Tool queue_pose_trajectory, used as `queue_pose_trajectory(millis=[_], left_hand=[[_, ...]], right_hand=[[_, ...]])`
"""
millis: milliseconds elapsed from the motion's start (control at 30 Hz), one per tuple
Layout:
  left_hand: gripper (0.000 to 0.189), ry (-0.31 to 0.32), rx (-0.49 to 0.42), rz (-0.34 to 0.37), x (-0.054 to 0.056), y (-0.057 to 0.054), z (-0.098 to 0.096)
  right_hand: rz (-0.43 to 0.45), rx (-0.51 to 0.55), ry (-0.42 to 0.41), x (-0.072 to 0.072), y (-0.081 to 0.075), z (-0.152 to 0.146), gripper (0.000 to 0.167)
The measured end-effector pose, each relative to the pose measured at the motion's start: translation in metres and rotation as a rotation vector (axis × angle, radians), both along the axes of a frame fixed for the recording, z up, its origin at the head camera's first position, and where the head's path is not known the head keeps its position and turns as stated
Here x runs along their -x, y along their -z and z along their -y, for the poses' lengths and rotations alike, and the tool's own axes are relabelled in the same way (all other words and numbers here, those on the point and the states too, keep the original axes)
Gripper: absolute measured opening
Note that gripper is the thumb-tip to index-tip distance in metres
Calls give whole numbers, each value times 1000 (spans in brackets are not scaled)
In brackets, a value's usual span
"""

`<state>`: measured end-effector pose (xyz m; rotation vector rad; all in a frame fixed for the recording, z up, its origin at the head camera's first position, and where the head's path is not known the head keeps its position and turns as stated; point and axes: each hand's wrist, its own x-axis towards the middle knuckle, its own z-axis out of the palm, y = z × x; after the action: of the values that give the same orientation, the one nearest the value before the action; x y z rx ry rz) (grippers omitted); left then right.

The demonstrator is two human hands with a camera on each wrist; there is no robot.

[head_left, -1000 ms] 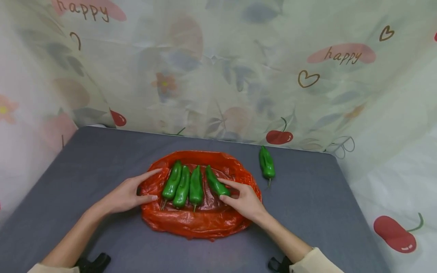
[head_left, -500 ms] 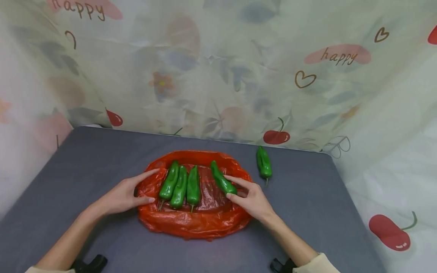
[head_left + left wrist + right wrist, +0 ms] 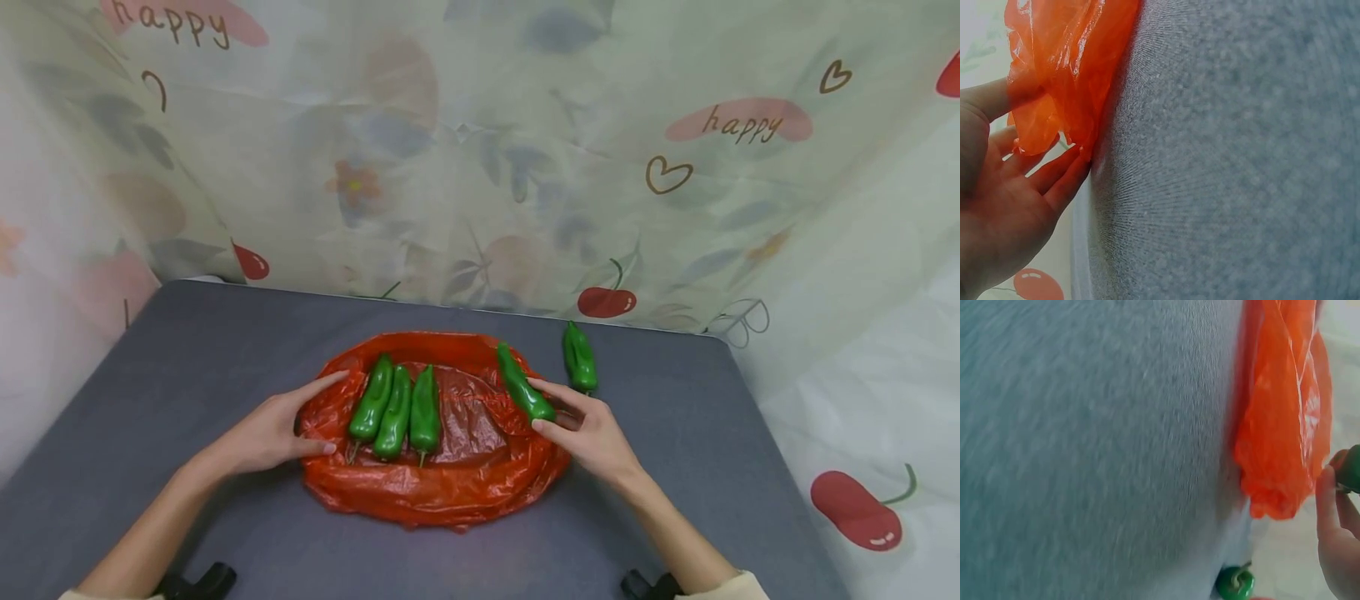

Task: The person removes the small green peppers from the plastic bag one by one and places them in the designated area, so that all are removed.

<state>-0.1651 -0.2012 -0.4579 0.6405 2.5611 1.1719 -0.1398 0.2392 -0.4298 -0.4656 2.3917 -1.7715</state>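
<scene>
A red plastic bag [image 3: 442, 492] lies spread on the table with its mouth facing up. Three green peppers rest side by side in its left half: the left pepper [image 3: 372, 404], the middle pepper [image 3: 394, 412] and the right pepper [image 3: 425, 412]. My right hand [image 3: 596, 429] pinches another green pepper [image 3: 525, 390] over the bag's right rim; part of this pepper [image 3: 1351, 469] shows in the right wrist view. My left hand [image 3: 270, 429] touches the bag's left side, thumb and fingers spread widely apart. In the left wrist view, the bag's film [image 3: 1072, 62] partly covers its thumb and fingertips.
One more green pepper [image 3: 577, 357] lies on the grey table [image 3: 675, 433], behind my right hand near the back edge. A patterned curtain [image 3: 465, 167] hangs behind the table and along both sides.
My right hand has carried its pepper rightward, from inside the bag to over its right rim. The left hand stays at the bag's left side. The view shifted slightly.
</scene>
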Motion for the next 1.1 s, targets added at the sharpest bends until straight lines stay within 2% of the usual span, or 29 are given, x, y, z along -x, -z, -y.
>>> queue_pose_trajectory(millis=[233,467,733,933,1100], left_hand=[[92,-3,-1,12,-5,0,5],[93,-10,10,0,-4,-3,5],[93,-9,9,6,-3,-6,5],[94,-19,22,6,-1,-2,4],[93,-12,20,9,0,0,2]], right_hand=[[-25,-29,2,0,-3,-19,51],[-43,-41,62,7,-5,-40,53],[-2,-117,138,22,-3,-64,56],[14,-148,184,32,3,-80,57],[45,-218,239,36,7,-92,59]])
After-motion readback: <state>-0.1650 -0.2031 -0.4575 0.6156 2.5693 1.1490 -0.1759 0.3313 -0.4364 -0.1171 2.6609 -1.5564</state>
